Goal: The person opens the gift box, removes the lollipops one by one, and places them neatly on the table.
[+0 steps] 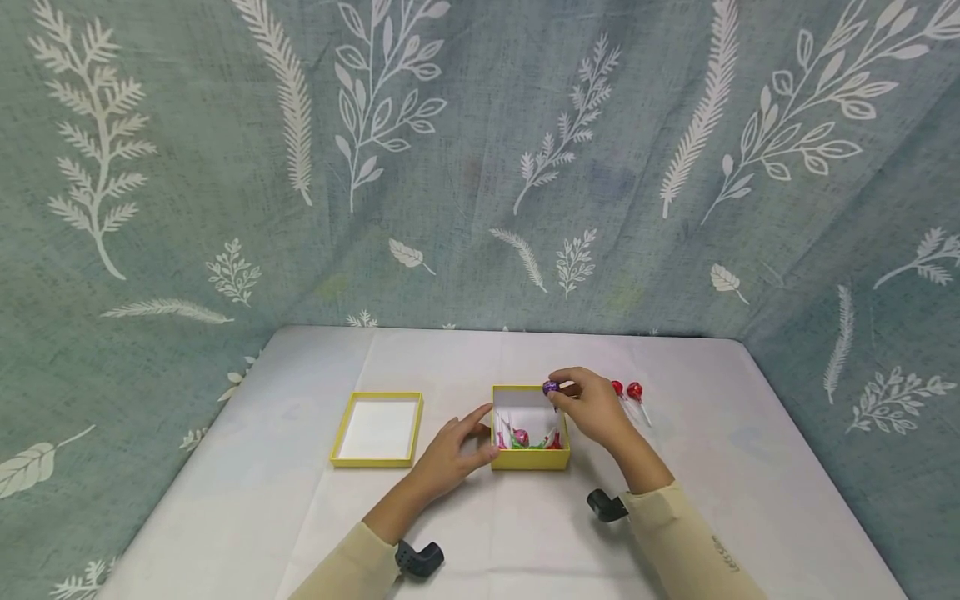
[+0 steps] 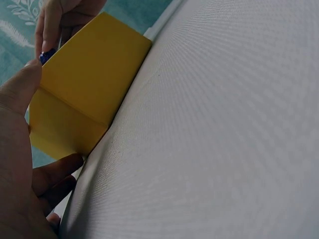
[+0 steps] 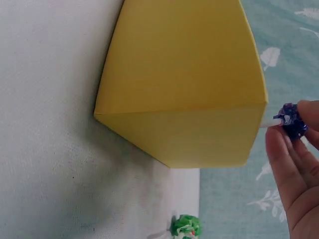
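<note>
the right hand pinches a purple lollipop over the far rim of the yellow box. the left hand, fingers loosely spread, rests against the box's left side; two red lollipops lie just right of it, the lid to the left

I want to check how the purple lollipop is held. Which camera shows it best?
The right wrist view: the purple lollipop is large there, pinched by the right hand. The head view shows it tiny; the left wrist view shows only a blue sliver.
</note>
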`<state>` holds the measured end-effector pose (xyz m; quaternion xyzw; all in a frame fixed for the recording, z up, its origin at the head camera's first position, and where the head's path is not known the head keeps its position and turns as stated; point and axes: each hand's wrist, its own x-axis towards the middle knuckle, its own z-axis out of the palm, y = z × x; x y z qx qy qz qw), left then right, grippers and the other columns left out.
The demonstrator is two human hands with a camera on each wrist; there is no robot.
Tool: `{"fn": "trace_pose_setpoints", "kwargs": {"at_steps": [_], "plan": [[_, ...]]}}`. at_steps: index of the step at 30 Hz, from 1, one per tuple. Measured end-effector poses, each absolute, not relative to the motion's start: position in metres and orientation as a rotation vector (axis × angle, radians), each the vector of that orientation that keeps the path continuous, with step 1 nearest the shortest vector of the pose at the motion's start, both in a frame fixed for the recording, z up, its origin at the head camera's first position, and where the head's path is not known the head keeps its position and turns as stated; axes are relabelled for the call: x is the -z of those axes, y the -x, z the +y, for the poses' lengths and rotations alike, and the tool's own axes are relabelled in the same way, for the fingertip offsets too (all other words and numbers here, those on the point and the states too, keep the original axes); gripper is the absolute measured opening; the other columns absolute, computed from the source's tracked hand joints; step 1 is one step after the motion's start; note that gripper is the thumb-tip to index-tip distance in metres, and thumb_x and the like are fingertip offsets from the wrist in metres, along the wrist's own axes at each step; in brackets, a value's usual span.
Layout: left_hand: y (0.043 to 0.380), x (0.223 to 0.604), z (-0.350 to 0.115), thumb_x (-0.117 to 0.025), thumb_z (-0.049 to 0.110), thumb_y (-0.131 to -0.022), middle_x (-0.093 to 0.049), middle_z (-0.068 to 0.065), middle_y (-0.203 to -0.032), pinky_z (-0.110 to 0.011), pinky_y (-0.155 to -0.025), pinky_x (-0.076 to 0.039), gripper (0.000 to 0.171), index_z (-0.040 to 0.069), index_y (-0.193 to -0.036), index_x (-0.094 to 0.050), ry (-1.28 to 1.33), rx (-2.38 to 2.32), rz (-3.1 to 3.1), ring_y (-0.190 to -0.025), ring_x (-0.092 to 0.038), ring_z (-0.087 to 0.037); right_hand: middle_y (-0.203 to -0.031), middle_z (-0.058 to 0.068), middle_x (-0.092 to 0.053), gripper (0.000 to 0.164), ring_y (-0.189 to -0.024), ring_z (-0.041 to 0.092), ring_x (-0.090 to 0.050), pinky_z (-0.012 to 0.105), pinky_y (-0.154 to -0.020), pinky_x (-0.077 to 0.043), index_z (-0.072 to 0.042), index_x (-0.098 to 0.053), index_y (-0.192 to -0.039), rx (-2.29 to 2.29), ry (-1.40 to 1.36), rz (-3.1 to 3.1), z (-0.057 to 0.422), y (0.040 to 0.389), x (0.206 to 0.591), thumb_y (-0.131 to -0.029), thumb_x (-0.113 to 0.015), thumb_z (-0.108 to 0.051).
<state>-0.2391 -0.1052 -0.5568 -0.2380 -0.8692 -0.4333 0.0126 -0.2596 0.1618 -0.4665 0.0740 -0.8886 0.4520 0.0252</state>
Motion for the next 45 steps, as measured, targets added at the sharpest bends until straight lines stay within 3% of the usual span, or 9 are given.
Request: {"fn": "trace_pose_setpoints", "kwargs": {"at_steps": [15,37,45], "plan": [[0.239,0.558,-0.106,-0.067,0.048,-0.088,-0.065,0.006,-0.112,-0.048,-0.115,-0.017,0.07,0.024,-0.149,-0.041,0.746,1.345,-2.694,-0.115,-0.052,-0.019,-0.11,0.005,-0.067,0.032,-0.091,0.019,-0.065,0.036,-0.071,-0.054,-0.011,-0.065,-0.122,-1.393,-0.189,-2.731,0.197,0.262,0.456,-0.092,-0.069,-0.021],[0.239,0.56,-0.107,-0.066,0.049,-0.089,-0.065,0.006,-0.115,-0.045,-0.114,-0.019,0.069,0.03,-0.15,-0.038,0.738,1.324,-2.71,-0.117,-0.053,-0.017,-0.121,0.013,-0.063,0.032,-0.098,0.026,-0.064,0.037,-0.072,-0.055,-0.009,-0.063,-0.125,-1.261,-0.085,-2.747,0.251,0.265,0.455,-0.094,-0.065,-0.019],[0.239,0.558,-0.106,-0.066,0.05,-0.089,-0.065,0.006,-0.115,-0.047,-0.116,-0.015,0.07,0.029,-0.15,-0.039,0.727,1.347,-2.717,-0.119,-0.052,-0.017,-0.123,0.017,-0.061,0.035,-0.103,0.032,-0.063,0.047,-0.081,-0.054,-0.006,-0.061,-0.127,-1.285,-0.01,-2.748,0.273,0.269,0.46,-0.095,-0.064,-0.02]]}}
